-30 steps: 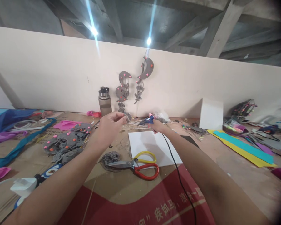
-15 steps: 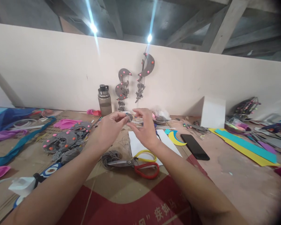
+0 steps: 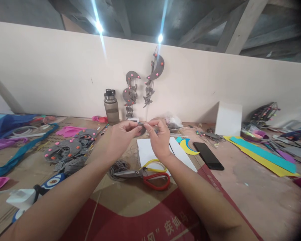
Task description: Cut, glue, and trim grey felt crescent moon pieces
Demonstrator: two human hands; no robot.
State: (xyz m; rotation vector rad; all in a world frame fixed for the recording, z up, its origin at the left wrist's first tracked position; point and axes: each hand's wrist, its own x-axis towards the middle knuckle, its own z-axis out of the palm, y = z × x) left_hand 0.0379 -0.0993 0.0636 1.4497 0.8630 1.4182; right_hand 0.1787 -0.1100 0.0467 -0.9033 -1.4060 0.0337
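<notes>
Both hands meet over the middle of the table, fingertips pinched on a small grey piece [image 3: 141, 126], perhaps felt, mostly hidden by the fingers. My left hand [image 3: 120, 138] grips its left side with thumb and forefinger. On the other side, my right hand [image 3: 161, 138] pinches it the same way. Below them lie scissors [image 3: 143, 174] with one yellow and one red handle, their blades over a coil of grey cord [image 3: 117, 169]. White paper [image 3: 184, 157] lies under and beyond my right wrist.
Grey moon ornaments [image 3: 157, 68] with pink dots hang on the wall. A bottle [image 3: 111, 108] stands before it. More dotted grey pieces [image 3: 65, 150] lie left. To the right are a yellow-and-blue moon [image 3: 189, 147], a phone [image 3: 208, 155] and coloured strips [image 3: 263, 154].
My right hand's fingers, spread apart before, have closed on the grey piece beside my left fingertips. The camera view has shifted slightly.
</notes>
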